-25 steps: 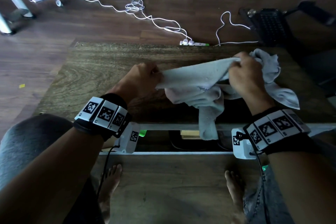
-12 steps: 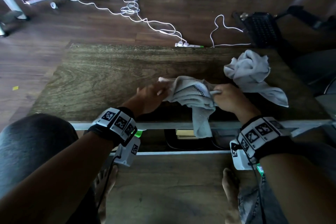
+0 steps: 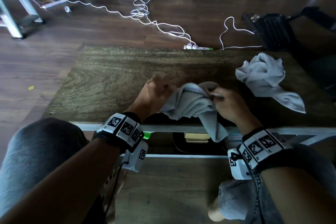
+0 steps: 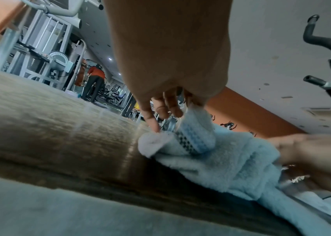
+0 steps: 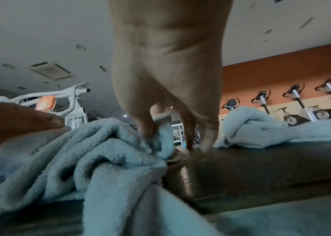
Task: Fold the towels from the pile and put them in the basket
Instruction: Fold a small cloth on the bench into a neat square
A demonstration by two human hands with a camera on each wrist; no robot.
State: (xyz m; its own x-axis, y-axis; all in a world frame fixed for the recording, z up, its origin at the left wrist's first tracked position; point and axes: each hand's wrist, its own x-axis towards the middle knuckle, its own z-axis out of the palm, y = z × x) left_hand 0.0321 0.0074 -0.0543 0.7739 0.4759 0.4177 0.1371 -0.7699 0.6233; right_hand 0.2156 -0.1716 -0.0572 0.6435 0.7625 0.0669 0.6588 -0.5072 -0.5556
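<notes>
A pale grey-blue towel (image 3: 189,102) lies bunched on the wooden table (image 3: 112,82) near its front edge, one end hanging over the edge. My left hand (image 3: 160,89) holds its left end; in the left wrist view the fingers (image 4: 170,108) pinch the patterned band of the towel (image 4: 231,162). My right hand (image 3: 218,96) grips the right end, and in the right wrist view thumb and finger (image 5: 150,126) pinch a fold of the towel (image 5: 79,151). A second crumpled towel (image 3: 261,76) lies at the table's right (image 5: 251,129). I see no basket for certain.
White cables and a power strip (image 3: 197,47) lie on the floor behind the table. A black perforated object (image 3: 274,31) stands at the back right. My knees are close under the front edge. Gym machines stand further off.
The towel was held stretched in the air above the second one; it has come down onto the table near the front edge, and both hands have drawn closer together on it.
</notes>
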